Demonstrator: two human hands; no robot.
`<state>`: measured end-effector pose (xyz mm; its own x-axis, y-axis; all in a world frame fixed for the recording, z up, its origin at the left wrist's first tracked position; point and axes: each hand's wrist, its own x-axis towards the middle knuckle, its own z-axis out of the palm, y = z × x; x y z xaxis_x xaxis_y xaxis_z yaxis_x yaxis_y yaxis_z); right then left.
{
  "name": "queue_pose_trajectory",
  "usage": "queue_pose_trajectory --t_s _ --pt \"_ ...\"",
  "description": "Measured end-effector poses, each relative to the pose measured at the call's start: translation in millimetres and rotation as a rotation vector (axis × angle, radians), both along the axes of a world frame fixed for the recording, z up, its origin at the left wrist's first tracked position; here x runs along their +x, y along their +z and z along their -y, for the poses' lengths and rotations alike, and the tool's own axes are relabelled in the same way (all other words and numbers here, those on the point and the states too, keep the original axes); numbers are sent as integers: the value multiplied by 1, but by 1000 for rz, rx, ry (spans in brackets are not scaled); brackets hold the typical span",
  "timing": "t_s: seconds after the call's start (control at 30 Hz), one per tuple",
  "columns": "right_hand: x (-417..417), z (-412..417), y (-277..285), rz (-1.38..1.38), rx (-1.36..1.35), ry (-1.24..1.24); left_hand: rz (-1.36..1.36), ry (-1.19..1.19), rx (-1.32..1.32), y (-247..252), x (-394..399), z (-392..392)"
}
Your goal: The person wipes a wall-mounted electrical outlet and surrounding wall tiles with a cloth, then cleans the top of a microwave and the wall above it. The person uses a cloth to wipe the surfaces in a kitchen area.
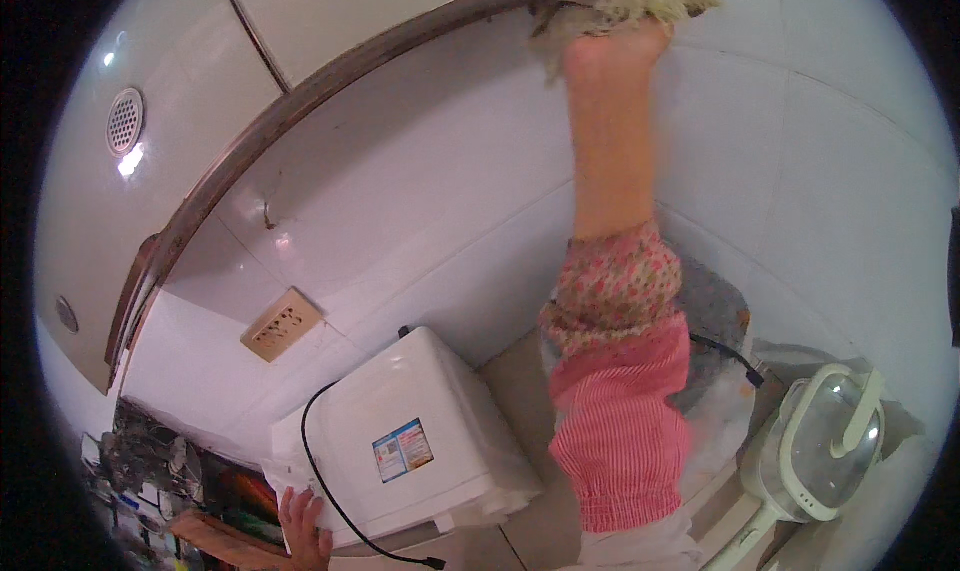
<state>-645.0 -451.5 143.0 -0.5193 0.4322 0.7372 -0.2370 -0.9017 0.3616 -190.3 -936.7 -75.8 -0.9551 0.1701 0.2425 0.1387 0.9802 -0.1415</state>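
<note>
My right hand (619, 49) grips a yellowish-green rag (652, 0) high up, where the brown edge (360, 53) of a wall cabinet (352, 8) meets the tiled wall. The rag covers most of the fingers. A pink striped sleeve with a flowered cuff (622, 286) covers part of that arm. Low at the left, my left hand (304, 526) has its fingers apart and rests against the side of a white box-shaped appliance (367, 398). That appliance bears a printed label, and a black cord (319, 473) runs down across it.
A pale green electric pot (817, 451) with a glass lid stands at the right. Behind my arm leans a grey speckled board (712, 301), with a black plug (754, 376) before it. The wall carries a socket plate (281, 323) and a small hook (268, 217). Clutter (142, 473) fills the lower left.
</note>
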Motion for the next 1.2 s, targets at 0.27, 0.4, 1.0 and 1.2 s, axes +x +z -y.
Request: queue_pose_trajectory --t_s 0.27,0.4,1.0,1.2 --pt "-34 -20 24 317 5 -118 28 61 85 5 0 -19" --pt "-68 26 33 283 124 -68 17 72 80 8 8 -22" --pt "84 118 19 380 -6 -81 -55 7 94 2 2 -8" --pt "66 104 52 417 -88 -16 -73 -9 99 4 -7 -16"
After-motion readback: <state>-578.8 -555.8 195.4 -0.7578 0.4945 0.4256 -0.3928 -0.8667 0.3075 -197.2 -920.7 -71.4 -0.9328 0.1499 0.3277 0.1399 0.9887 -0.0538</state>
